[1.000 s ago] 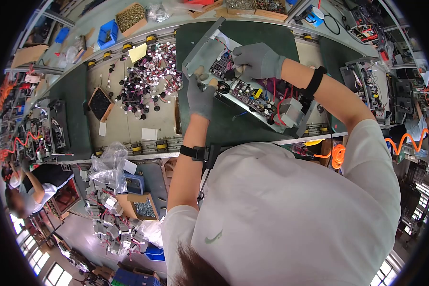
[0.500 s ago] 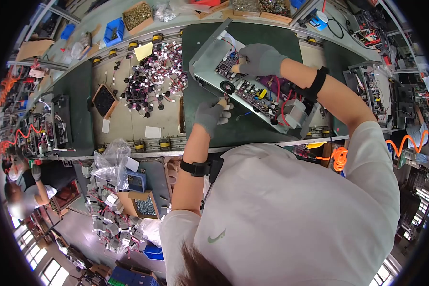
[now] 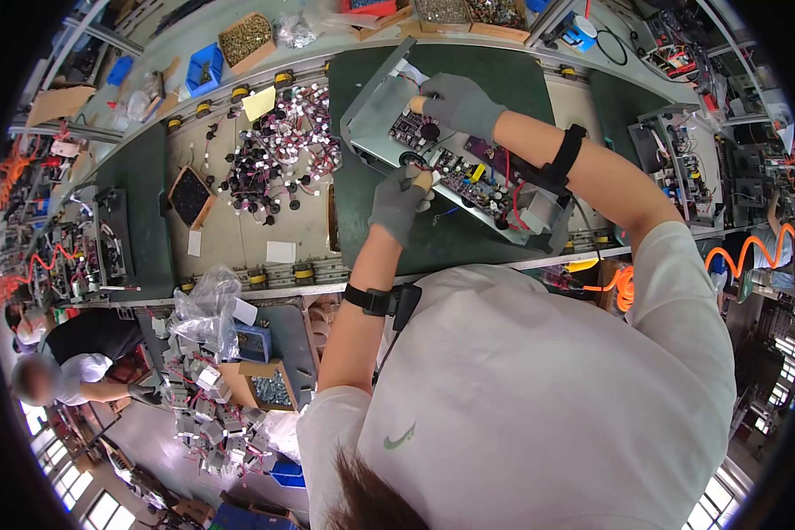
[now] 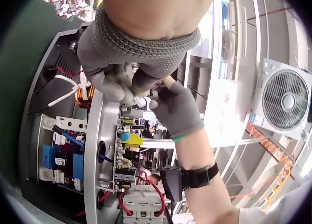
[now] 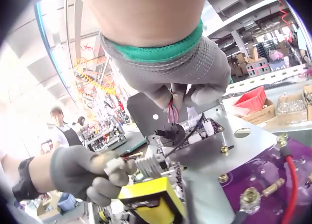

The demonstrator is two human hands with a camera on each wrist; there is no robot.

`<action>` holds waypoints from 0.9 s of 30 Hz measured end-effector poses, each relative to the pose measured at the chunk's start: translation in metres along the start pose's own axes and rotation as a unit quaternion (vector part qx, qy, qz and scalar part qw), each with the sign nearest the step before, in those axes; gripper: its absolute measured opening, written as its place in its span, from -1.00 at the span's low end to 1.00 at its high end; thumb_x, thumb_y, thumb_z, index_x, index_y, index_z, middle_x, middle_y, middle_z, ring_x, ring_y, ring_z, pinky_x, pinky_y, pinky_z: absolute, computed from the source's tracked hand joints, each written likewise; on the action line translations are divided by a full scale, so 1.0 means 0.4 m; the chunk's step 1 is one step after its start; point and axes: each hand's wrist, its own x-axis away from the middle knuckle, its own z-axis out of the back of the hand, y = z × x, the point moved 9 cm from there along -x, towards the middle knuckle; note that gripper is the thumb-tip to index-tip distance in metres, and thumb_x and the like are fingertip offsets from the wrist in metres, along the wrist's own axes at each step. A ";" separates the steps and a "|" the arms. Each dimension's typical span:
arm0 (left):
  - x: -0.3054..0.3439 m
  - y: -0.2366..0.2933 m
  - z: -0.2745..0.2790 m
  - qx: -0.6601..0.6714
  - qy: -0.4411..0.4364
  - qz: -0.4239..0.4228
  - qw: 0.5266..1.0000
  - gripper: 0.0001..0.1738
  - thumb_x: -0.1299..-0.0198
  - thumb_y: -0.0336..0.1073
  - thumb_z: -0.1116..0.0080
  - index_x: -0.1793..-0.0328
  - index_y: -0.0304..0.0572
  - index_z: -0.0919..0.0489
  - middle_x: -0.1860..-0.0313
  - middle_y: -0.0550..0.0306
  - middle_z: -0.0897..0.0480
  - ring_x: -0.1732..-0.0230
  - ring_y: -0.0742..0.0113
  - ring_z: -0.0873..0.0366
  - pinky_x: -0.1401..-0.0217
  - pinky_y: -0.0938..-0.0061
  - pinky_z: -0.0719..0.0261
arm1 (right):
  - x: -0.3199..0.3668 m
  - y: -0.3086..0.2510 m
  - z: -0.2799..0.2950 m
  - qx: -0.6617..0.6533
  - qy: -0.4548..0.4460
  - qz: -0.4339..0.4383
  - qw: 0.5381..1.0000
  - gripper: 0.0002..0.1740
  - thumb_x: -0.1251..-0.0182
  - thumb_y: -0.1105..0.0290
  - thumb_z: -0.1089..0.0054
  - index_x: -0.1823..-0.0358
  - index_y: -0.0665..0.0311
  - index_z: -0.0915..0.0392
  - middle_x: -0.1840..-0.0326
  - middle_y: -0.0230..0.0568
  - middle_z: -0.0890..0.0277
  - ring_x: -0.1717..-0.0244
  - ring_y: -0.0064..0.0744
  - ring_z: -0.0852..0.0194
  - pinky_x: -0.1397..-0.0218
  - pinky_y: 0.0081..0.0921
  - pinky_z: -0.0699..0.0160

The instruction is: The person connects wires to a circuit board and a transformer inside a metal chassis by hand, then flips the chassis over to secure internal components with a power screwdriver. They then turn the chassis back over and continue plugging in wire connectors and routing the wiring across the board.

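The left hand has risen from the green mat to the chassis edge, pinching a white connector just beside the circuit board (not yet seated, I judge). The right hand pinches thin red wires over the chassis's far end.

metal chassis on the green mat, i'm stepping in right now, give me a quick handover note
Left hand: pinches a small white connector at the near edge of the metal chassis.
Right hand: pinches thin red wires above the far end of the chassis.
Where: the chassis lies on the green mat with the circuit board inside it. A pile of wire harnesses lies left of the mat.
Done: the board and red cabling sit in the chassis.
Left: the connector and wires are in the fingers and not visibly plugged in, so they probably need seating.
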 end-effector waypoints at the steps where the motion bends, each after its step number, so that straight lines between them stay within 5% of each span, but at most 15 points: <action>1: -0.004 0.000 -0.007 0.000 0.000 0.001 1.000 -0.65 -0.19 -0.42 -0.15 -0.10 -0.33 -0.44 0.25 0.15 -0.58 0.35 0.49 -0.54 0.40 0.71 -0.52 | -0.014 0.028 -0.007 -0.122 -0.023 -0.040 0.991 -0.60 -0.18 0.01 -0.06 0.16 0.16 -0.58 0.16 -0.11 -0.55 0.13 -0.12 -0.53 0.03 -0.29 -0.48; 2: -0.007 0.011 -0.001 -0.016 0.033 -0.025 0.999 -0.59 -0.17 -0.43 -0.13 -0.15 -0.34 -0.39 0.24 0.13 -0.58 0.34 0.47 -0.55 0.35 0.65 -0.54 | -0.027 0.043 0.007 -0.122 -0.023 -0.041 0.991 -0.60 -0.18 0.01 -0.06 0.16 0.16 -0.58 0.16 -0.11 -0.55 0.13 -0.12 -0.53 0.03 -0.29 -0.48; 4: -0.001 0.033 0.009 -0.030 0.066 -0.052 0.996 -0.53 -0.15 -0.44 -0.12 -0.20 -0.35 -0.35 0.24 0.10 -0.58 0.33 0.46 -0.56 0.31 0.60 -0.56 | -0.016 0.127 -0.014 -0.366 -0.086 -0.220 0.900 -0.70 -0.21 0.12 -0.06 0.14 0.11 -0.57 0.20 -0.13 -0.59 0.20 -0.15 -0.57 0.03 -0.31 -0.48; 5: 0.011 0.061 -0.005 -0.037 0.040 -0.080 0.995 -0.55 -0.16 -0.44 -0.10 -0.20 -0.37 -0.36 0.22 0.10 -0.57 0.30 0.45 -0.56 0.27 0.61 -0.56 | -0.010 0.130 -0.008 -0.365 -0.088 -0.220 0.900 -0.70 -0.21 0.12 -0.06 0.14 0.11 -0.57 0.20 -0.13 -0.59 0.20 -0.15 -0.57 0.03 -0.31 -0.48; 6: 0.019 0.080 -0.017 -0.044 0.015 -0.108 0.993 -0.56 -0.18 -0.45 -0.08 -0.21 -0.38 -0.37 0.19 0.09 -0.57 0.27 0.45 -0.57 0.24 0.62 -0.56 | -0.020 0.110 0.040 -0.153 -0.049 -0.124 0.979 -0.74 -0.22 0.19 -0.06 0.13 0.09 -0.56 0.21 -0.16 -0.59 0.20 -0.17 -0.57 0.04 -0.31 -0.49; 7: 0.016 0.070 -0.015 -0.043 0.015 -0.108 0.993 -0.56 -0.18 -0.45 -0.08 -0.21 -0.38 -0.37 0.19 0.09 -0.57 0.27 0.45 -0.57 0.24 0.62 -0.56 | -0.018 0.073 0.071 0.068 -0.005 -0.021 0.997 -0.77 -0.23 0.25 -0.06 0.12 0.07 -0.56 0.22 -0.18 -0.59 0.20 -0.19 -0.57 0.04 -0.31 -0.49; 8: 0.010 0.058 -0.025 -0.024 -0.015 -0.107 0.994 -0.56 -0.20 -0.45 -0.06 -0.22 -0.40 -0.36 0.16 0.07 -0.57 0.24 0.43 -0.58 0.20 0.62 -0.57 | 0.011 0.009 0.104 0.225 0.119 0.085 0.963 -0.78 -0.23 0.33 -0.07 0.10 0.09 -0.54 0.26 -0.18 -0.58 0.22 -0.20 -0.56 0.04 -0.30 -0.48; 12: 0.009 0.052 -0.039 0.016 -0.042 -0.141 0.989 -0.57 -0.26 -0.46 0.01 -0.26 -0.42 -0.34 0.07 0.02 -0.56 0.14 0.36 -0.58 0.10 0.60 -0.57 | 0.099 -0.123 0.138 0.228 0.222 0.193 0.928 -0.72 -0.24 0.20 -0.05 0.07 0.08 -0.53 0.34 -0.14 -0.55 0.26 -0.17 -0.56 0.08 -0.24 -0.49; 14: 0.003 0.049 -0.036 0.018 -0.030 -0.140 0.990 -0.59 -0.23 -0.52 0.02 -0.23 -0.43 -0.36 0.07 0.01 -0.56 0.15 0.34 -0.60 0.10 0.58 -0.61 | 0.101 -0.111 0.060 0.160 -0.026 0.063 0.985 -0.68 -0.21 0.15 0.00 0.16 0.18 -0.55 0.37 -0.10 -0.53 0.28 -0.13 -0.53 0.15 -0.23 -0.48; 15: -0.001 0.051 -0.033 0.019 -0.020 -0.141 0.990 -0.61 -0.21 -0.58 0.03 -0.20 -0.43 -0.38 0.07 -0.01 -0.56 0.16 0.32 -0.61 0.11 0.57 -0.65 | 0.101 -0.122 0.055 0.160 -0.026 0.063 0.985 -0.68 -0.21 0.15 0.00 0.16 0.18 -0.55 0.37 -0.10 -0.53 0.28 -0.13 -0.53 0.15 -0.23 -0.48; 17: -0.011 0.041 -0.030 0.022 0.001 -0.133 0.991 -0.62 -0.20 -0.59 0.02 -0.17 -0.45 -0.39 0.08 -0.02 -0.56 0.17 0.30 -0.62 0.14 0.57 -0.66 | 0.119 -0.082 -0.032 0.149 -0.227 -0.040 0.962 -0.40 -0.18 -0.15 0.02 0.35 0.33 -0.60 0.48 0.00 -0.53 0.40 -0.08 -0.55 0.24 -0.19 -0.51; 18: -0.014 0.035 -0.024 0.026 0.024 -0.124 0.992 -0.64 -0.19 -0.60 0.01 -0.15 -0.46 -0.40 0.08 -0.04 -0.56 0.18 0.29 -0.62 0.16 0.58 -0.67 | 0.126 -0.077 -0.040 0.170 -0.250 -0.067 0.951 -0.38 -0.14 -0.14 -0.03 0.46 0.40 -0.61 0.49 0.03 -0.54 0.42 -0.09 -0.54 0.28 -0.23 -0.49; 25: -0.004 0.059 -0.007 -0.001 0.036 -0.137 0.990 -0.61 -0.15 -0.62 -0.05 -0.14 -0.43 -0.39 0.15 -0.06 -0.58 0.26 0.32 -0.62 0.19 0.58 -0.64 | 0.110 -0.082 -0.077 0.092 -0.314 -0.054 0.944 -0.49 -0.01 0.00 -0.16 0.41 0.41 -0.63 0.49 0.04 -0.56 0.45 -0.14 -0.52 0.33 -0.28 -0.47; 27: 0.001 0.105 -0.018 -0.155 0.018 -0.262 0.952 -0.58 -0.10 -0.54 -0.15 -0.13 -0.35 -0.42 0.21 0.06 -0.61 0.35 0.47 -0.56 0.29 0.61 -0.55 | 0.117 -0.109 -0.074 0.146 -0.332 -0.028 0.931 -0.65 0.05 0.13 -0.25 0.39 0.29 -0.62 0.46 -0.11 -0.56 0.40 -0.18 -0.55 0.31 -0.32 -0.48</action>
